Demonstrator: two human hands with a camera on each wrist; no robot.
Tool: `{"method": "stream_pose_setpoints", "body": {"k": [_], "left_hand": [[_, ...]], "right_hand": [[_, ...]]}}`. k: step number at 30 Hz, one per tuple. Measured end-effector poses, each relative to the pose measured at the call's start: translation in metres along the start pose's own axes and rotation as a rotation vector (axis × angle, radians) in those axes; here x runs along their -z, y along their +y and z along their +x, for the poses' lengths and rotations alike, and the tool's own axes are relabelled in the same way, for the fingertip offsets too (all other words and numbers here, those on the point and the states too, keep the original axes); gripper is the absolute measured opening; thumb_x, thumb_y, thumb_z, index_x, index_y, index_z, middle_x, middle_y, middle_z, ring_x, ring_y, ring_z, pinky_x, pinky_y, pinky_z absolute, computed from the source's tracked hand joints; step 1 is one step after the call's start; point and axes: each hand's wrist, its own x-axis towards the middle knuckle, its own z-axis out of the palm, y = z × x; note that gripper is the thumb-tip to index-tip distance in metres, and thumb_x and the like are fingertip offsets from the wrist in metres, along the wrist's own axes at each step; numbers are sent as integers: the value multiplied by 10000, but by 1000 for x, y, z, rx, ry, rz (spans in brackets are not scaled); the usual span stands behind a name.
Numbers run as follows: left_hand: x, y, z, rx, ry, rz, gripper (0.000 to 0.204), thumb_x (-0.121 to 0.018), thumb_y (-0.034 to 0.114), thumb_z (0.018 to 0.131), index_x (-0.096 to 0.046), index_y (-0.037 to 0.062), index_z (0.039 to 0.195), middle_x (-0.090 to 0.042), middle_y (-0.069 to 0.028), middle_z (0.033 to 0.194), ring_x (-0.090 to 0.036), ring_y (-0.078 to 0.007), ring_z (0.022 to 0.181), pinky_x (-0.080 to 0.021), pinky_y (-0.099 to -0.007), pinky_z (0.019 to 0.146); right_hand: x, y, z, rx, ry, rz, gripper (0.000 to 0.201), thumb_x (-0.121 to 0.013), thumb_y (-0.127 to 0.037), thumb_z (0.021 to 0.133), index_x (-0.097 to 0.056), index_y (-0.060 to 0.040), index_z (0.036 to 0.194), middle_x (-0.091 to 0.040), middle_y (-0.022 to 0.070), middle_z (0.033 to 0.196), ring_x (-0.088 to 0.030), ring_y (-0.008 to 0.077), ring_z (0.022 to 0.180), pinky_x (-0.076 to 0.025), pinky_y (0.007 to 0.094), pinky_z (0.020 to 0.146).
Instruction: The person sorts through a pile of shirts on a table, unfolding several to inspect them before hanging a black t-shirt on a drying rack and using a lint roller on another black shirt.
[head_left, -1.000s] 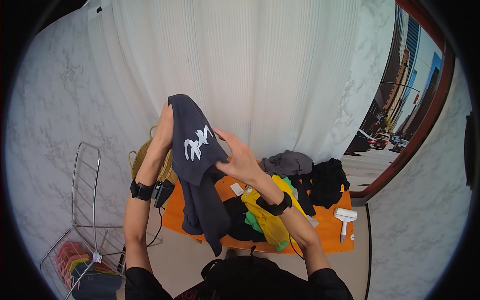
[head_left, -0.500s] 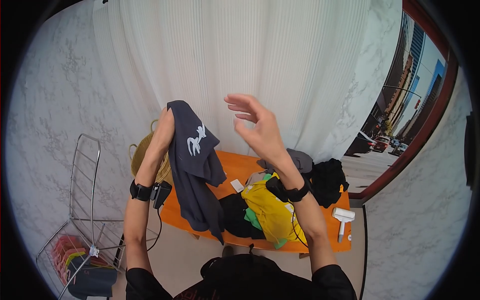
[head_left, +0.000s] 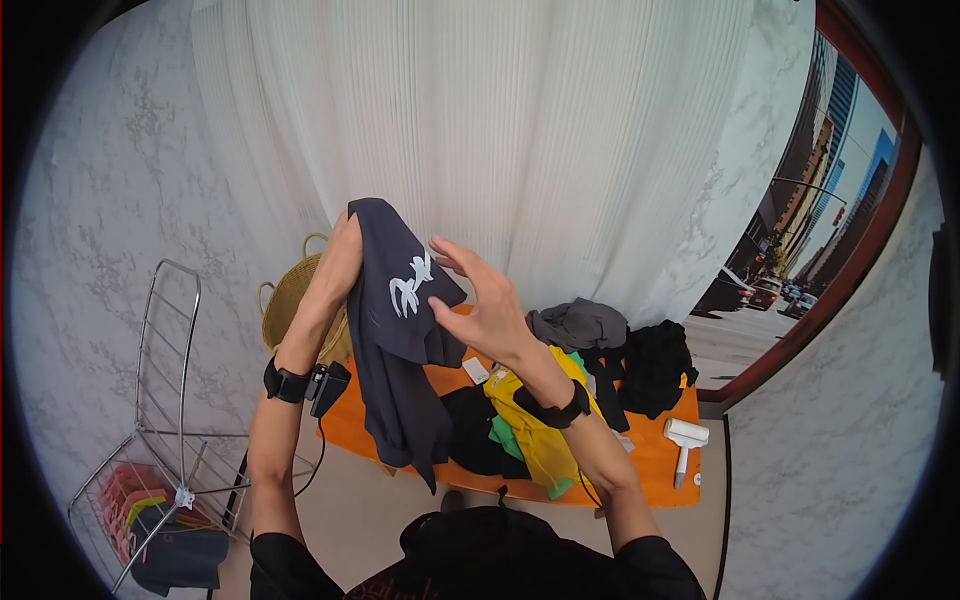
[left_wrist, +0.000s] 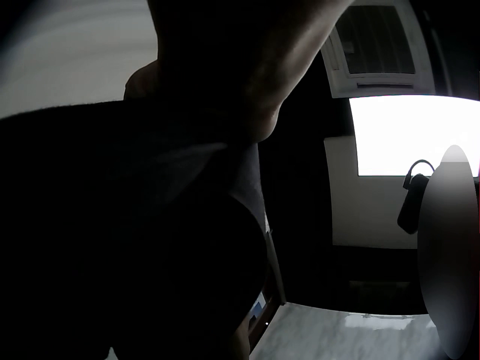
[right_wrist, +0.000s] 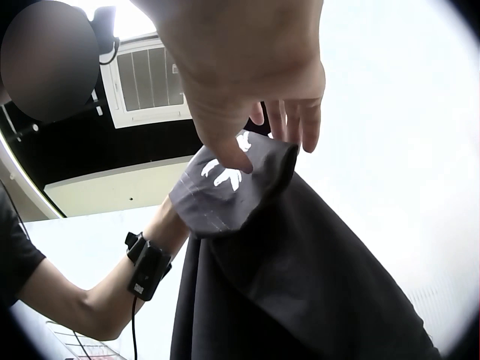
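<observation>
A dark grey garment (head_left: 395, 340) with white brush-like lettering hangs from my left hand (head_left: 343, 255), which grips it near its upper left edge; the cloth hides those fingers. In the left wrist view the garment (left_wrist: 180, 169) drops in dark folds below the hand. My right hand (head_left: 487, 312) is at the garment's right side, fingers and thumb spread and loosely bent beside the lettering. From the right wrist view, the thumb of the right hand (right_wrist: 251, 75) overlaps the printed face while the fingers reach past the upper edge.
On the orange table (head_left: 345, 425) lie a yellow garment (head_left: 540, 425), a grey bundle (head_left: 578, 325), black clothing (head_left: 655, 365), a white tag (head_left: 475, 371) and a lint roller (head_left: 686, 434). A woven basket (head_left: 290, 315) stands behind. At left is a metal drying rack (head_left: 185, 400) with hangers.
My right hand rose off the garment's right side, up and to the right, then came back down beside the lettering. The left hand kept its hold, shifting slightly.
</observation>
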Motion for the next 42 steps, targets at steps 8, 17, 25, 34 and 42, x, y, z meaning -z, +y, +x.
{"method": "stream_pose_setpoints", "body": {"k": [8,17,25,34,42], "left_hand": [[-7,2,1,-48,-2,89,411,-361,322,1005,-509,-61,1040,-546,-155,1062,-511,-231,967,-409,-337,904],[-11,-1,6,-38,12,56,400,-391,349,1002,-545,-18,1042,-580,-102,1027,-533,-187,925,-438,-312,857],[-18,1,8,-69,6,106,433,-351,349,1014,-501,-56,1051,-554,-131,1054,-517,-218,964,-418,-335,906],[-16,19,1,184,1,-33,507,-424,399,990,-601,-59,1112,-637,-128,1078,-586,-156,960,-463,-284,860],[-6,-28,6,13,-60,199,340,-594,287,932,-660,-45,965,-653,-39,829,-586,-85,759,-471,-247,712]], "right_hand": [[-16,12,-10,84,75,-109,706,-745,-35,762,-441,-54,1399,-572,158,1324,-607,324,1146,-516,367,953],[-13,5,-8,152,30,-157,833,-815,-56,644,-466,-121,1397,-396,198,1475,-520,353,1251,-482,408,1003],[-10,23,-10,421,192,-471,595,-688,-9,662,-607,-97,1244,-521,178,1373,-531,370,1227,-456,472,1025],[73,1,52,-340,-212,330,234,-517,4,900,-645,42,1092,-654,29,921,-539,65,862,-460,231,755],[73,18,55,-414,-172,359,275,-431,38,845,-652,41,1009,-597,3,746,-531,71,686,-439,252,596]]}}
